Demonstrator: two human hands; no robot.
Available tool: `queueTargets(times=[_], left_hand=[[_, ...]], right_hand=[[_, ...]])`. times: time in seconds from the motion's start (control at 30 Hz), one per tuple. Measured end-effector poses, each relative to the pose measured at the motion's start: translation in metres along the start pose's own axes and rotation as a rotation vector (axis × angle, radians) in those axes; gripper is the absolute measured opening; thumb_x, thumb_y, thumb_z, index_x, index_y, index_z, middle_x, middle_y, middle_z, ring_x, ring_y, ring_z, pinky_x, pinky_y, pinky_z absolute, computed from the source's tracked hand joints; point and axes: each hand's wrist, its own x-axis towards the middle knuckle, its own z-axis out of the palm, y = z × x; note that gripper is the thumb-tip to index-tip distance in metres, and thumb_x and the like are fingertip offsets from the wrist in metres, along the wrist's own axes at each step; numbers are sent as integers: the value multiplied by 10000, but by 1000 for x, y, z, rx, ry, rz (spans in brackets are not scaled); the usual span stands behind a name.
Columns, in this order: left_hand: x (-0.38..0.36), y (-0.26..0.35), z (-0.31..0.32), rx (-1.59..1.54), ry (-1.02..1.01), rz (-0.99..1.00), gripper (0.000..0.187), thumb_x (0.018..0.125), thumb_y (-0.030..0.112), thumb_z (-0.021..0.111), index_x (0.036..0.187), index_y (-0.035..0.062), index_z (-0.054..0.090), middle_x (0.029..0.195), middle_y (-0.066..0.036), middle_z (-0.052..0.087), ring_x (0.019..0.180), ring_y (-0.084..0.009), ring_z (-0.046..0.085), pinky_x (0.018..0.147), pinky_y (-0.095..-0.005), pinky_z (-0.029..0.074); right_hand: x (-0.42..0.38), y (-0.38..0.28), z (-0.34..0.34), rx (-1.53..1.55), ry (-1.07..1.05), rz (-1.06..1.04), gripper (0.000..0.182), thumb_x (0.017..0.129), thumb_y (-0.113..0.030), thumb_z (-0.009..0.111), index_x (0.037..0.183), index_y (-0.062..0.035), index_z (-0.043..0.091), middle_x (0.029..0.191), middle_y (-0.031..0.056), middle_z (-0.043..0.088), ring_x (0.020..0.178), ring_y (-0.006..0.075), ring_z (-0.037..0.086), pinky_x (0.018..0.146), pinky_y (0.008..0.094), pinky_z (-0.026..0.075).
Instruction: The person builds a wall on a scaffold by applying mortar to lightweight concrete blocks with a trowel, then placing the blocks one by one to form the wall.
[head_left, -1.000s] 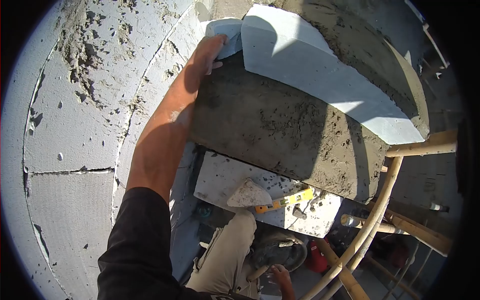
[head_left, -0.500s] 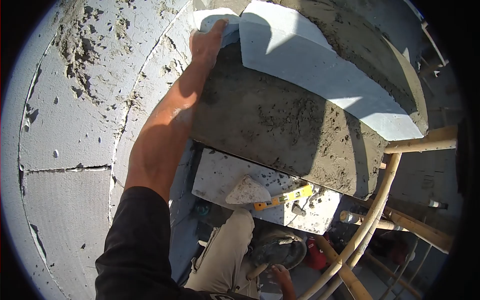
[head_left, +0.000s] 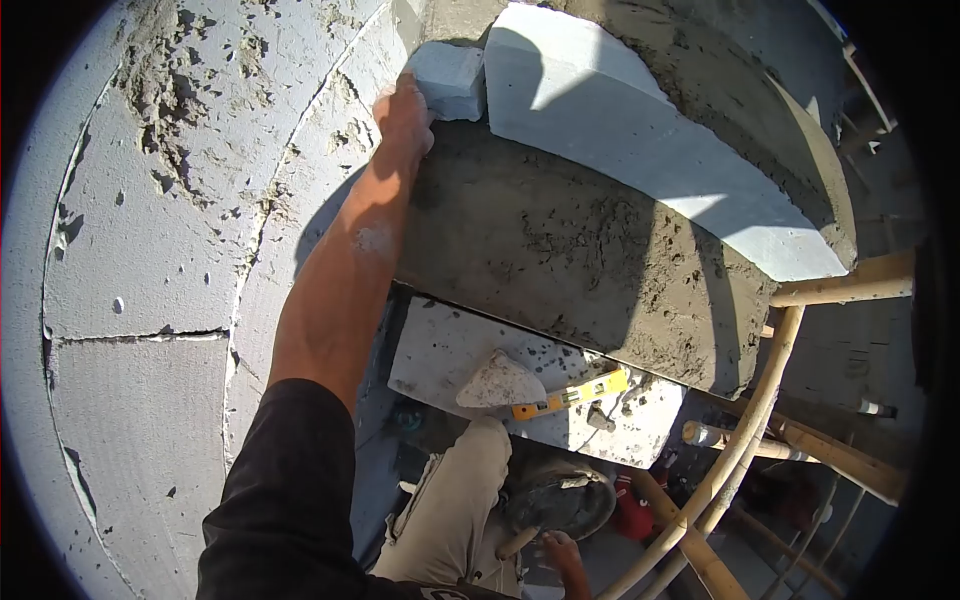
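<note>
A small white block (head_left: 450,78) lies at the top of the mortar bed (head_left: 560,235), beside the left end of a long curved white slab (head_left: 640,130). My left hand (head_left: 402,118) is closed at the block's left end, with some fingers hidden. Near the bottom edge, my right hand (head_left: 562,552) is partly visible beside a dark round bucket (head_left: 562,505) and a wooden handle (head_left: 516,543). Its fingers are too small and shadowed to read.
A pale block wall (head_left: 150,270) curves along the left. Below the mortar, a speckled slab (head_left: 440,350) carries a stone chunk (head_left: 500,382) and a yellow level (head_left: 570,394). Bamboo poles (head_left: 765,400) stand at right. Something red (head_left: 632,512) shows near the bucket.
The small block has moved down and slightly right in view, and more of its front face shows. My left hand has shifted lower and left, from over its top to its left end.
</note>
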Motion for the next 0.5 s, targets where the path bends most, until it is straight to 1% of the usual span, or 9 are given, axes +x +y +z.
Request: queueTargets(times=[0.1, 0.2, 0.3, 0.4, 0.5], left_hand=[[-1, 14, 1, 338, -8, -130, 739, 963, 453, 594, 1481, 6, 315, 1509, -239, 336, 1242, -462, 499, 996, -575, 479], [-24, 33, 12, 337, -46, -272, 769, 970, 490, 566, 1527, 55, 265, 1578, -242, 220, 1292, -481, 455, 1017, -570, 466], [-26, 28, 16, 358, -69, -307, 771, 966, 483, 580, 1519, 40, 275, 1559, -237, 263, 1282, -483, 452, 1032, -549, 458], [-10, 20, 4, 310, -171, -249, 765, 959, 472, 597, 1506, 33, 293, 1544, -226, 295, 1263, -470, 466, 1041, -515, 459], [-4, 18, 1, 313, -188, -255, 731, 962, 449, 603, 1490, 30, 321, 1525, -217, 331, 1257, -461, 466, 1038, -501, 462]], right_hand=[[5, -2, 2, -27, 5, -16, 460, 973, -283, 606, 1310, 18, 523, 1030, 150, 689, 800, 252, 700, 649, 376, 591], [4, -5, 5, -20, 4, -25, 454, 973, -280, 601, 1306, 20, 525, 1029, 147, 689, 796, 248, 699, 648, 372, 591], [4, -5, 7, -11, 11, -28, 447, 973, -278, 598, 1301, 20, 531, 1034, 146, 687, 788, 244, 696, 645, 372, 591], [0, -2, 6, -4, 15, -28, 434, 975, -272, 596, 1291, 20, 538, 1035, 144, 685, 779, 242, 693, 635, 374, 587], [0, 6, 6, 18, 9, -19, 420, 977, -265, 594, 1282, 19, 543, 1030, 142, 683, 773, 243, 691, 623, 377, 583]])
